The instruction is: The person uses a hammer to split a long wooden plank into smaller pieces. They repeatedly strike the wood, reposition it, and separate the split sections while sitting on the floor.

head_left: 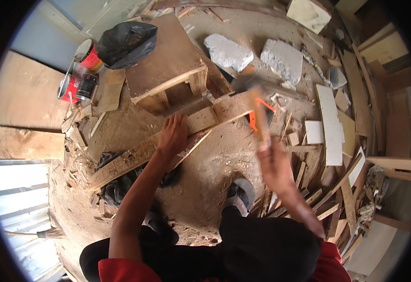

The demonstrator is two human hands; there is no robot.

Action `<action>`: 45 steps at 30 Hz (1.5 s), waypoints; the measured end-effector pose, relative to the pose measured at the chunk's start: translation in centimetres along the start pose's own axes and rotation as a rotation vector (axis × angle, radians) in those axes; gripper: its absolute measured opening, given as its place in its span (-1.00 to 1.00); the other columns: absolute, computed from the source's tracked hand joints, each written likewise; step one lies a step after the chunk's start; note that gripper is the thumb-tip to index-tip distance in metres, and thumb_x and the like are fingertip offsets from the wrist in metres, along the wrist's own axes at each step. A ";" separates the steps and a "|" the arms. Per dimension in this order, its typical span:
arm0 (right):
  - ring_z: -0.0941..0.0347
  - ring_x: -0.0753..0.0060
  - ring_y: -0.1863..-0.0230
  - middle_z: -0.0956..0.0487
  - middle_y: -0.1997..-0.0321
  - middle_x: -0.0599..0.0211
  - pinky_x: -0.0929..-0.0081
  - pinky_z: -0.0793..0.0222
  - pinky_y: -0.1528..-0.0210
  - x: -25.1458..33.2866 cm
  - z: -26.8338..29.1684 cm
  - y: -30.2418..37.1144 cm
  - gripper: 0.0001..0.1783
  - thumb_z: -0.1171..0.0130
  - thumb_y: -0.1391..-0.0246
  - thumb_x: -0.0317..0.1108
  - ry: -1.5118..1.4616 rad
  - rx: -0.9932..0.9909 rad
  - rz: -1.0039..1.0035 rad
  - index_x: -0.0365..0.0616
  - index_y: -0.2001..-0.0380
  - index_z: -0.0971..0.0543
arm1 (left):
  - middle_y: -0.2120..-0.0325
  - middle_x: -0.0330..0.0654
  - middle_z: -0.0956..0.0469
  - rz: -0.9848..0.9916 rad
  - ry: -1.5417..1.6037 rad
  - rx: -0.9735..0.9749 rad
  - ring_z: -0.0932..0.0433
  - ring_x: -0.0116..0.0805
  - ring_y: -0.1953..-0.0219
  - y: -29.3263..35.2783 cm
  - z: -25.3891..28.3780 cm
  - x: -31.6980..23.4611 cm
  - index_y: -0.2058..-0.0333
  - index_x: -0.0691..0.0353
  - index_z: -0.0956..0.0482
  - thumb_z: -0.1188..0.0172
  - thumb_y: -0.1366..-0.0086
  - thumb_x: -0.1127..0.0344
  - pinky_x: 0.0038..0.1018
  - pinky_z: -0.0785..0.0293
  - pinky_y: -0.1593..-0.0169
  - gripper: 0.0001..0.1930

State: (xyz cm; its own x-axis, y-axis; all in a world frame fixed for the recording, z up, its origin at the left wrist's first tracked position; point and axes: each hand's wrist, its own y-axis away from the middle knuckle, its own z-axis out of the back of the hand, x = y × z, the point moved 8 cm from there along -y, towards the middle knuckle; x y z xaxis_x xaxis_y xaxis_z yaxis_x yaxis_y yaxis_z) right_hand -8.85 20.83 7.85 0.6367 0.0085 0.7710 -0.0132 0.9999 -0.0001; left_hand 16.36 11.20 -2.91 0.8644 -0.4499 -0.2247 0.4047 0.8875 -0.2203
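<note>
My right hand [273, 164] is closed round the wooden handle [260, 115] of a hammer, raised and smeared by motion; its head is too blurred to make out well. My left hand [172, 134] grips a short wooden block [203, 119], fingers curled over its near end. Beneath the block, a long rough plank [125, 162] runs slantwise from lower left to upper right. Just beyond stands a brown wooden box-like stool [168, 51] with an open side. An orange and black tool [253, 121], partly hidden by the handle, lies on the ground.
Grey concrete chunks [229, 51] lie at the far side. Scrap boards [330, 124] and offcuts pile up on the right. Red paint cans [68, 88] and a black plastic bag [128, 42] are at the far left. My shoe [243, 191] rests on the dusty ground.
</note>
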 end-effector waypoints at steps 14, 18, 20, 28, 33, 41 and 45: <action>-0.43 0.14 0.53 -0.47 0.57 0.11 0.23 -0.30 0.48 -3.9 -2.2 3.9 -0.65 0.07 -0.39 -0.18 0.234 -0.061 0.066 -0.28 0.32 -0.45 | 0.17 0.04 -0.40 0.043 -0.010 -0.093 -0.46 0.07 0.05 0.7 -1.9 1.7 0.14 0.40 -0.42 -0.31 -0.17 -0.13 -0.08 -0.44 -0.02 -0.37; -0.20 0.60 0.69 -0.28 0.73 0.49 0.51 -0.02 0.65 -5.3 -1.1 3.1 -0.60 0.11 -0.43 -0.16 -0.217 -0.080 -0.203 -0.23 0.42 -0.42 | 0.15 0.07 -0.42 0.173 0.101 -0.028 -0.46 0.10 0.05 -1.1 -0.3 0.9 0.11 0.38 -0.40 -0.33 -0.18 -0.04 -0.09 -0.44 0.00 -0.42; -0.25 0.61 0.66 -0.33 0.67 0.41 0.50 -0.11 0.61 -6.6 -3.1 2.6 -0.63 0.09 -0.42 -0.14 -0.234 -0.016 -0.253 -0.22 0.38 -0.40 | 0.16 0.09 -0.43 0.183 0.082 -0.073 -0.46 0.10 0.04 -1.4 0.1 1.2 0.11 0.37 -0.39 -0.33 -0.19 -0.02 -0.09 -0.45 0.02 -0.44; -0.49 -0.24 0.56 -0.46 0.64 -0.07 0.06 -0.29 0.50 -2.2 -7.4 -0.8 -0.71 0.03 -0.37 -0.21 -0.170 0.102 -0.149 -0.27 0.15 -0.35 | 0.22 0.11 -0.48 0.189 0.166 0.038 -0.51 0.10 0.05 -2.2 0.6 1.9 0.15 0.43 -0.40 -0.30 -0.13 -0.25 -0.11 -0.45 -0.02 -0.27; -0.49 -0.24 0.56 -0.47 0.65 -0.07 0.04 -0.30 0.50 -3.3 -7.3 -1.1 -0.71 0.02 -0.36 -0.21 -0.069 0.095 -0.112 -0.27 0.18 -0.36 | 0.18 0.12 -0.47 0.192 0.097 0.079 -0.49 0.09 0.00 -2.7 0.7 0.9 0.18 0.43 -0.43 -0.37 -0.01 -0.30 -0.12 -0.45 -0.04 -0.21; -0.57 -0.02 0.43 -0.55 0.53 0.02 0.16 -0.36 0.40 -6.9 -6.7 -1.4 -0.50 0.14 -0.40 0.05 -0.053 0.266 -0.347 -0.23 0.18 -0.47 | 0.20 0.11 -0.42 0.097 0.076 0.044 -0.49 0.09 0.08 -2.2 -0.7 -0.4 0.18 0.46 -0.43 -0.35 -0.09 -0.23 -0.16 -0.46 0.01 -0.26; -0.50 0.20 0.47 -0.51 0.53 0.21 0.20 -0.34 0.40 8.6 8.0 -5.7 -0.47 0.16 -0.37 0.14 -0.309 -0.033 0.064 -0.14 0.19 -0.51 | 0.17 0.11 -0.42 0.164 0.043 0.050 -0.47 0.07 0.04 -1.6 -0.8 1.4 0.13 0.48 -0.43 -0.27 -0.14 -0.27 -0.15 -0.45 -0.04 -0.24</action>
State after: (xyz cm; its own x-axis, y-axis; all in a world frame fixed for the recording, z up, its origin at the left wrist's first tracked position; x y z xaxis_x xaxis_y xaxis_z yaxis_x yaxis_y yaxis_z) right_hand -9.49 15.15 19.54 0.3708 0.0728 0.9258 -0.0173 0.9973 -0.0715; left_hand 16.71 9.05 -3.61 0.9069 -0.3016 -0.2942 0.2746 0.9527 -0.1300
